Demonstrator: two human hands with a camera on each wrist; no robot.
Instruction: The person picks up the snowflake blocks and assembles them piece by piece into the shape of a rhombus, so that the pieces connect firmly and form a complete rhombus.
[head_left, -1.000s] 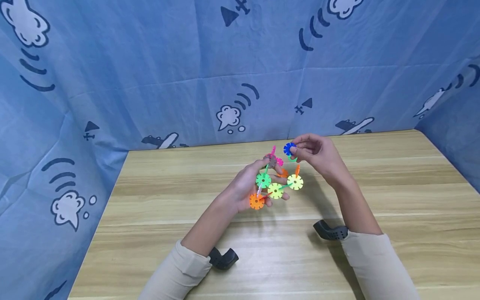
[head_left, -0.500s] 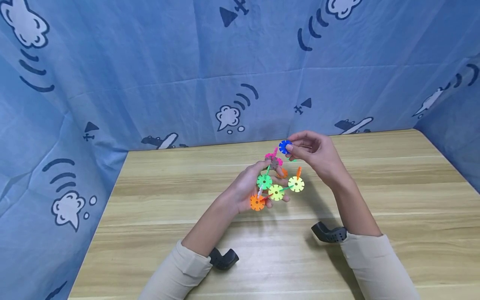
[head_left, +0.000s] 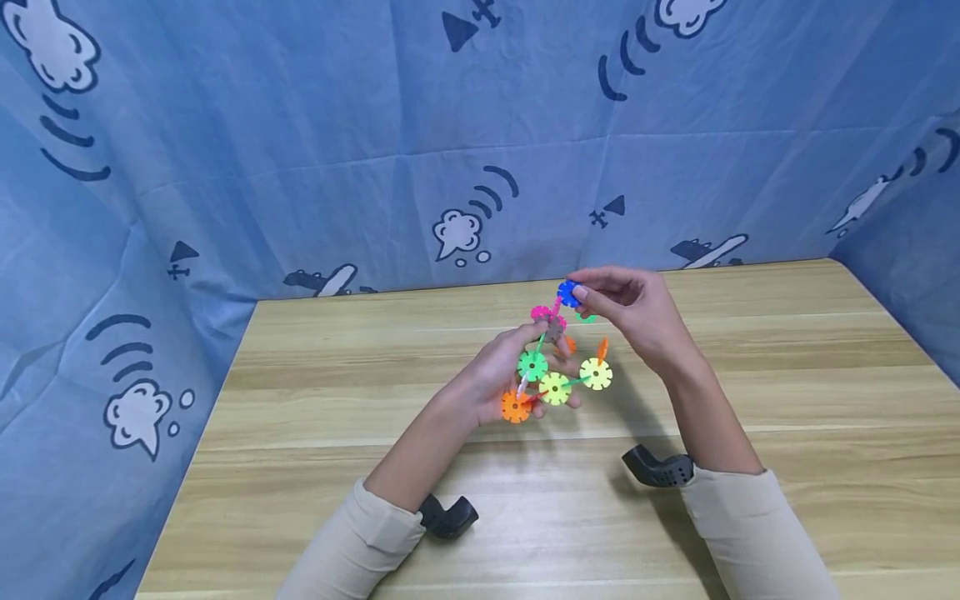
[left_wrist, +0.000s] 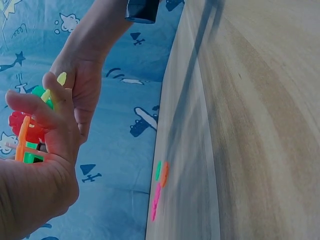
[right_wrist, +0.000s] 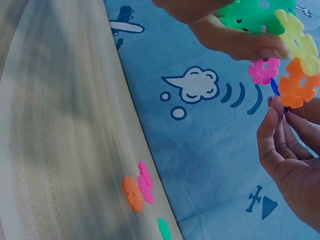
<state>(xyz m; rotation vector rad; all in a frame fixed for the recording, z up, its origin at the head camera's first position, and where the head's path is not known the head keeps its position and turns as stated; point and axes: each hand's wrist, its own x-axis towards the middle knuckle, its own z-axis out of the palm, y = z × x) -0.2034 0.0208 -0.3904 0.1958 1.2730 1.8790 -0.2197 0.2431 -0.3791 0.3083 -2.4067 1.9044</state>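
Note:
My left hand (head_left: 495, 367) holds a chain of joined snowflake discs, its thumb at a grey disc (head_left: 554, 331). A green disc (head_left: 532, 366), an orange disc (head_left: 516, 407) and two yellow discs, one of them the outer yellow disc (head_left: 596, 374), face up in the chain. An orange disc (head_left: 603, 350) stands edge-on at that end. At the other end a pink disc (head_left: 557, 307) sticks up. Between thumb and fingers my right hand (head_left: 636, 308) pinches a blue disc (head_left: 568, 292), right at the pink disc's edge. In the right wrist view, other discs mostly cover the blue one.
Loose on the wooden table (head_left: 315, 375) lie a pink disc (left_wrist: 156, 201), an orange disc (left_wrist: 165, 174) and a green disc (left_wrist: 158, 171), near the back edge. A blue patterned curtain (head_left: 337, 167) hangs behind. Black wrist mounts (head_left: 448, 517) sit at both cuffs.
My right hand has moved left with the blue disc, bringing it up to the chain's pink disc. My left hand and the chain have shifted slightly right and toward me.

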